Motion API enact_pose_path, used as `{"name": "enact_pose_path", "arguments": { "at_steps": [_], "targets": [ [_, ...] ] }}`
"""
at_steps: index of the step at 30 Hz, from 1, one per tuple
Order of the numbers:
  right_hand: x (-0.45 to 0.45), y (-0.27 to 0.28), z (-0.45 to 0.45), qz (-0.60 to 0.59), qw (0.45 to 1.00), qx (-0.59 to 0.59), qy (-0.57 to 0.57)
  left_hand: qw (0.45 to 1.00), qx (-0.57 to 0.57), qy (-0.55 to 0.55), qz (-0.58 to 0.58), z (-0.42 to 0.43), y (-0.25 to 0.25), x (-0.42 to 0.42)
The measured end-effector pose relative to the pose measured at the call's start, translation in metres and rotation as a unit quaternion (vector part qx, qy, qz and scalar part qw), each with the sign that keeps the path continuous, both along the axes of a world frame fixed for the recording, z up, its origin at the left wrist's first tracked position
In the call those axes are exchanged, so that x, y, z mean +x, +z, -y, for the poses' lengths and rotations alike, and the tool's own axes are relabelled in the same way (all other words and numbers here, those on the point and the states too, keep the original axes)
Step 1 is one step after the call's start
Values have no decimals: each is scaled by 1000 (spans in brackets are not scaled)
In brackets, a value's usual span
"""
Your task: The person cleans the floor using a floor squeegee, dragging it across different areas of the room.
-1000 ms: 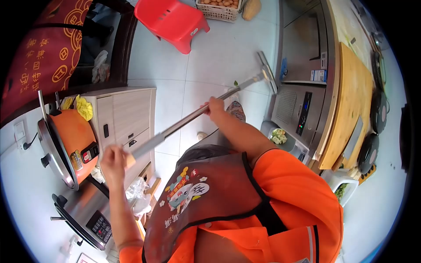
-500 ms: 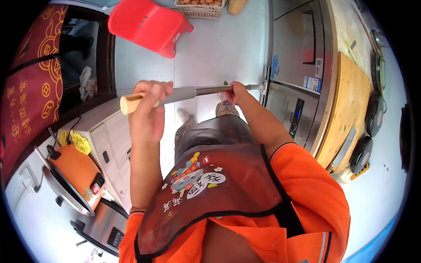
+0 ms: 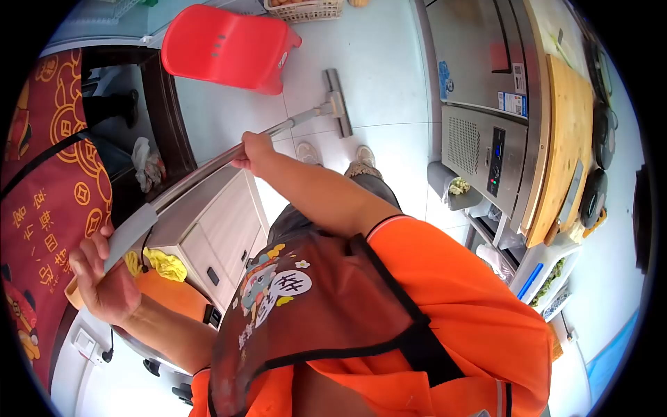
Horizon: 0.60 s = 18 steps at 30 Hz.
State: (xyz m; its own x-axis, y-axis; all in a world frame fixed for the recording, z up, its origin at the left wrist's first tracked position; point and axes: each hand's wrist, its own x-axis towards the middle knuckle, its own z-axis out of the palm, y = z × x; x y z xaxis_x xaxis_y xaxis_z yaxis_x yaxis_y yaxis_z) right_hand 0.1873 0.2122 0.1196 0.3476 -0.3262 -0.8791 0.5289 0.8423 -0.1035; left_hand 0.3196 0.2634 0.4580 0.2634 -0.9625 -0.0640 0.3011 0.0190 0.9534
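Note:
A long-handled mop [image 3: 191, 182] slants across the view, from the lower left up toward the middle. Its grey bar-shaped head [image 3: 337, 104] rests on the tiled floor, ahead of my feet. My left hand [image 3: 110, 285] is wrapped round the grip near the handle's upper end, with the pale end cap showing beyond it. Farther down the metal pole, my right hand [image 3: 256, 151] is closed round it, that arm reaching across my apron.
A red plastic stool [image 3: 226, 48] stands ahead, with a basket [image 3: 306, 10] behind it. On the right is a steel appliance [image 3: 479, 149] beside a wooden board [image 3: 563, 146]. A low cabinet [image 3: 208, 229] and a dark red curtain [image 3: 52, 187] are on the left.
My left hand has swung left and closer to my body with the mop's upper end. My right hand has moved left too, and the mop head has come into view on the floor.

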Motion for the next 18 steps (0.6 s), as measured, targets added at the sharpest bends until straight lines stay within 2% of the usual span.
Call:
{"name": "enact_pose_path", "arguments": {
  "at_steps": [2, 7, 9, 11, 12, 16, 18],
  "targets": [
    [4, 12, -1, 21, 1000, -2, -21, 998, -27, -13, 50, -3, 6, 8],
    [-47, 41, -10, -14, 1000, 11, -19, 997, -61, 2, 48, -23, -9, 8],
    [-84, 10, -6, -115, 993, 18, -4, 996, -79, -5, 39, -20, -42, -13],
    [-137, -33, -6, -235, 966, -101, 48, 994, -43, -57, 86, -17, -83, -47],
    [-166, -49, -2, -285, 945, -141, 70, 997, -41, -65, 18, -16, -109, -71],
    [-288, -105, 15, -289, 955, -5, -65, 991, 40, -104, -74, -18, -183, -169],
    [-309, -123, 17, -281, 952, 73, -100, 984, 51, -130, -111, -18, -190, -183]
  ]
}}
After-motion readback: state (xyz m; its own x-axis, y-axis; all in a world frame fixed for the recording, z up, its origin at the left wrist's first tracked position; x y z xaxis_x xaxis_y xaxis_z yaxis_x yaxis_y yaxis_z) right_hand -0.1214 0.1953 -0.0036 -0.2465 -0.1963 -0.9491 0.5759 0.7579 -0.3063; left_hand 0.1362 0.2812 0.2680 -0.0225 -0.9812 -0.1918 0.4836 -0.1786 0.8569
